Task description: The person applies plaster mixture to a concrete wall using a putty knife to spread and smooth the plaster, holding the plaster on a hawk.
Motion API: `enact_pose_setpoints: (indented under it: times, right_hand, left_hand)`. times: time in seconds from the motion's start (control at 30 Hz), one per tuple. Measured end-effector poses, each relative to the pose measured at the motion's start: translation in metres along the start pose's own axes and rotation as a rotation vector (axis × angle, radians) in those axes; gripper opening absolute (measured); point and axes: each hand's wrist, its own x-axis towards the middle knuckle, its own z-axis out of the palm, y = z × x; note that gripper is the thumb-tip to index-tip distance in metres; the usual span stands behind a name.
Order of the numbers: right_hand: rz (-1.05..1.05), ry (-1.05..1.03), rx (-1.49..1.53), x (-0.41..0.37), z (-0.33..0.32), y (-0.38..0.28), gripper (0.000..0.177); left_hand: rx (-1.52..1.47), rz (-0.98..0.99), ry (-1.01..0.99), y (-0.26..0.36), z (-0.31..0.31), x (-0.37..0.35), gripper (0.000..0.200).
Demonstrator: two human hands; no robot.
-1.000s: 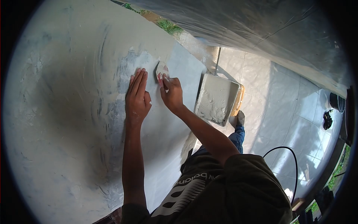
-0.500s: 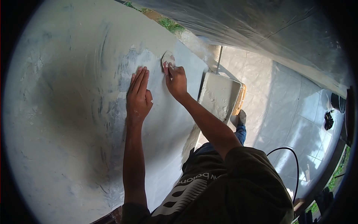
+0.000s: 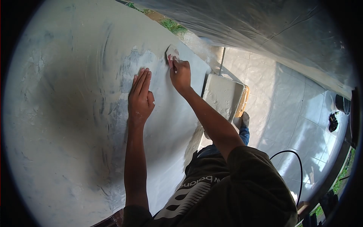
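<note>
I look down along a grey wall (image 3: 68, 113) that fills the left part of the head view. My left hand (image 3: 140, 97) lies flat on it, fingers straight and close together, holding nothing. The palm presses on the surface just below a lighter, rough patch (image 3: 132, 64) of wet filler.

My right hand (image 3: 180, 75) is closed around a small scraper (image 3: 172, 51). The blade is smeared with pale filler and touches the wall at the right edge of that patch, above and to the right of the left hand. The two hands are near each other but apart.

On the tiled floor (image 3: 287, 106), just beside the foot of the wall, there is a flat tray (image 3: 223, 96). It is filled with grey filler, spread over almost all the inside; I cannot tell how deep it is. An orange rim (image 3: 245, 101) shows on the tray's far side. One foot (image 3: 244, 119) stands touching or just beside the lower corner of the tray. A black cable (image 3: 295, 159) curves over the tiles, well apart from the tray. A plastic sheet (image 3: 264, 26) hangs across the top of the view.
</note>
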Motion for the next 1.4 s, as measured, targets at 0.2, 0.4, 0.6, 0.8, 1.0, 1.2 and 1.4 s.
enact_pose_setpoints:
  times: [0.2, 0.4, 0.6, 0.8, 1.0, 1.2, 1.4]
  right_hand:
    - [0.023, -0.177, 0.171, -0.103, -0.026, -0.025, 0.040]
    - [-0.024, 0.123, 0.078, 0.000, -0.024, -0.004, 0.040]
    - [-0.065, 0.027, -0.074, 0.032, 0.008, -0.006, 0.018]
    - [-0.067, -0.104, 0.155, -0.063, -0.030, -0.031, 0.043]
    - [-0.054, 0.157, 0.025, 0.036, -0.019, -0.015, 0.033]
    - [-0.061, -0.029, 0.014, -0.010, -0.001, -0.031, 0.036]
    - [-0.026, -0.008, 0.207, -0.057, -0.032, -0.039, 0.037]
  left_hand:
    - [-0.022, -0.004, 0.015, -0.001, 0.000, 0.001, 0.055]
    - [-0.005, -0.001, -0.001, 0.000, 0.002, -0.001, 0.054]
    - [-0.004, -0.018, -0.008, 0.002, 0.000, -0.001, 0.054]
    - [-0.019, -0.008, 0.014, 0.000, 0.001, 0.002, 0.054]
    - [0.001, -0.008, 0.005, 0.002, 0.000, 0.001, 0.054]
    - [-0.015, -0.016, 0.008, 0.003, -0.001, 0.002, 0.054]
    - [-0.025, -0.008, 0.006, 0.001, -0.001, 0.001, 0.055]
